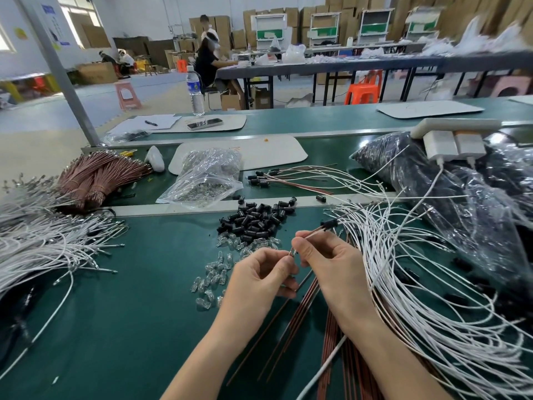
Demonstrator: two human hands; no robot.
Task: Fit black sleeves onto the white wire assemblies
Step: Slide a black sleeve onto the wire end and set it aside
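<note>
My right hand (326,261) pinches a thin wire pair that carries a black sleeve (329,224) just beyond my fingertips. My left hand (264,280) meets it from the left and pinches the wire's metal end at the thumb tips. A heap of loose black sleeves (255,220) lies on the green mat right behind my hands. Small clear bulbs (222,268) are scattered to the left of my left hand. A big fan of white wires (427,287) spreads to the right of my right hand, and brown wires (305,310) run under my wrists.
More white wires (43,243) and bound brown bundles (98,176) lie at the left. A clear bag of parts (206,177) and several sleeved assemblies (288,177) sit behind the metal rail (173,209). Dark plastic bags (461,180) and white chargers (452,145) fill the right.
</note>
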